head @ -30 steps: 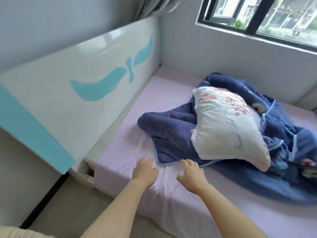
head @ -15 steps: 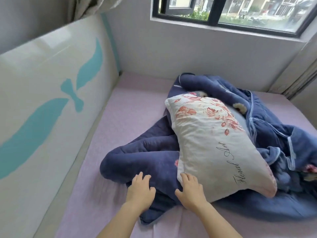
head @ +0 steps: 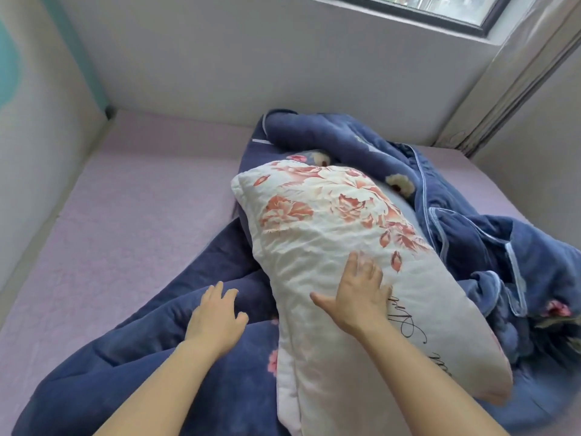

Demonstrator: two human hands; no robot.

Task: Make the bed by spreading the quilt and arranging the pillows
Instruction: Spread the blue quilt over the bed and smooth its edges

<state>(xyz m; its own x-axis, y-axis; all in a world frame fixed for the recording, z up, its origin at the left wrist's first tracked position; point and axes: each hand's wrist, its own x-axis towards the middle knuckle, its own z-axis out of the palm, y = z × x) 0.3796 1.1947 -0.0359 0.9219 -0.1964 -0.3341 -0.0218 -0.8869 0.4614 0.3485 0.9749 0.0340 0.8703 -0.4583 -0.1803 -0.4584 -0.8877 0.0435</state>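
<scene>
A white pillow (head: 317, 221) with pink flowers and black script lies on top of a crumpled dark blue quilt (head: 465, 221) in the middle of the bed. My right hand (head: 355, 297) rests flat on the pillow's top face, fingers spread, gripping nothing. Just left of the pillow's edge, my left hand (head: 217, 319) hovers over or rests on the quilt with its fingers apart. The quilt is bunched in a heap that reaches from the near left to the far right. The pale purple sheet (head: 119, 221) is bare on the left.
The white and teal headboard (head: 28, 127) runs along the left side. A grey wall (head: 251, 58) with a dark-framed window (head: 456, 11) closes the far side. A pale curtain (head: 518, 73) hangs at the right corner.
I have leaned in over the bed. My right hand moved from the pillow's near edge up onto its top face, and my left hand moved forward along the quilt.
</scene>
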